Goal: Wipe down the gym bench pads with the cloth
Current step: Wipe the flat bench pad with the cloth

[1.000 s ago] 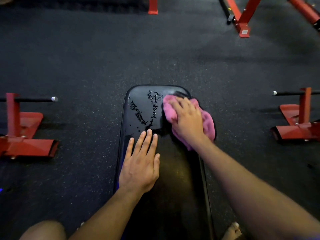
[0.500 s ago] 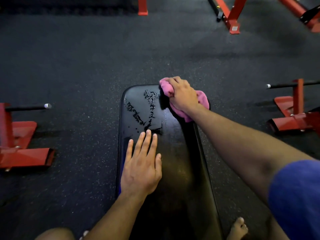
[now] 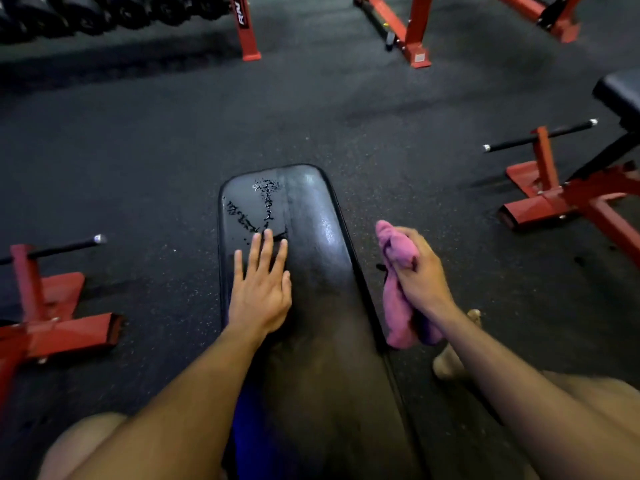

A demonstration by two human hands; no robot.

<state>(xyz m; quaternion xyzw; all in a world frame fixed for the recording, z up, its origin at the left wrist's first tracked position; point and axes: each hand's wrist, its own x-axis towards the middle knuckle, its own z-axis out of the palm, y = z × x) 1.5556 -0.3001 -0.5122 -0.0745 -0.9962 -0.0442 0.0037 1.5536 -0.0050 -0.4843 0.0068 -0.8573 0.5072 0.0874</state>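
A long black bench pad [image 3: 311, 271] runs away from me down the middle of the view. Wet droplet streaks [image 3: 266, 199] lie on its far left part, and its far right part shines smooth. My left hand [image 3: 259, 289] rests flat on the pad with straight fingers, fingertips at the edge of the wet streaks. My right hand [image 3: 419, 271] is off the pad's right side, above the floor, gripping a bunched pink cloth [image 3: 398, 299] that hangs down from the fist.
Red steel stands with black pegs sit on the dark rubber floor at left [image 3: 52, 306] and right [image 3: 561, 188]. Another black bench pad [image 3: 620, 91] is at far right. Red rack legs [image 3: 412, 32] and a dumbbell row [image 3: 104, 12] line the back. My bare foot [image 3: 450, 358] is beside the bench.
My right hand has pulled the pink cloth off the pad's far right corner and back to the right side of the bench. My left hand has stayed flat on the pad.
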